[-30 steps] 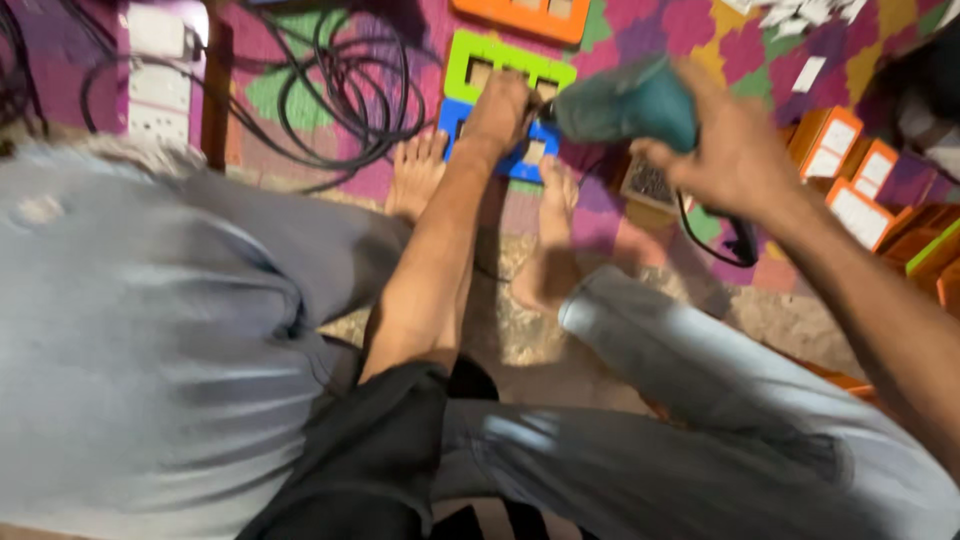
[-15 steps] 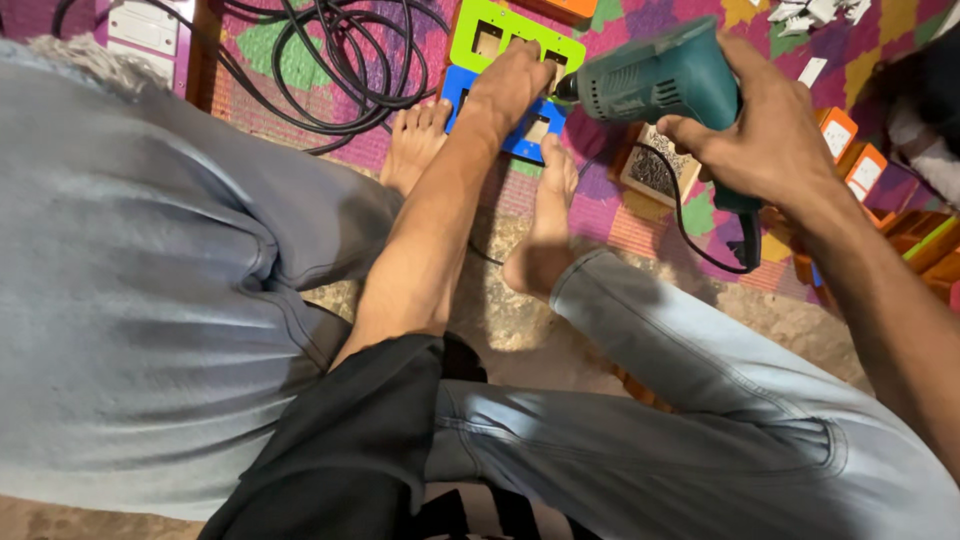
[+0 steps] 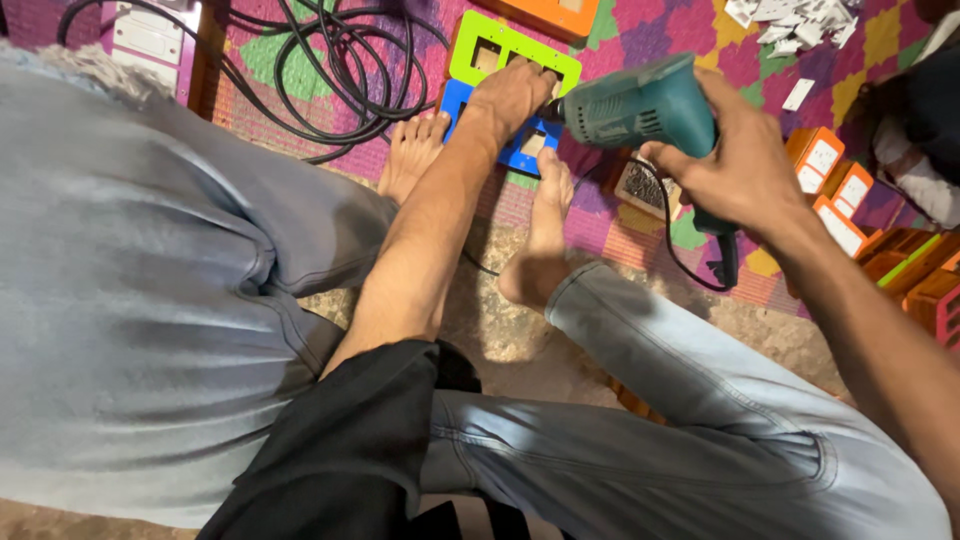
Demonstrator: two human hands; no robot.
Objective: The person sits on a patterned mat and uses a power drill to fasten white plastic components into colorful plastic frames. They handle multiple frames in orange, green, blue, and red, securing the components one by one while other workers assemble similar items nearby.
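I am looking down at a blue frame [image 3: 520,152] lying on the patterned mat [image 3: 640,40], and my left hand [image 3: 512,92] is pressing flat on top of it, fingers spread over its upper edge, grasping nothing. Just beyond that hand a green frame [image 3: 500,45] is lying against the blue one, and beyond that the corner of an orange frame [image 3: 550,12] is showing. My right hand [image 3: 735,160] is wrapping fully around the grip of a teal drill [image 3: 635,105], holding it level with its nose pointing at the left hand; the tip is sitting right at the fingers, and I cannot tell whether it is touching the frame. The drill's black cord [image 3: 690,265] is hanging below the right hand. My bare feet [image 3: 540,230] are resting on either side of the left forearm, the toes touching the blue frame's near edge. To the left of the left hand, black cables [image 3: 330,80] are coiling on the mat beside a white socket strip [image 3: 150,35]. To the right of the right hand, orange switch boxes [image 3: 830,180] are lying close together, with small white parts [image 3: 790,15] scattered beyond them.
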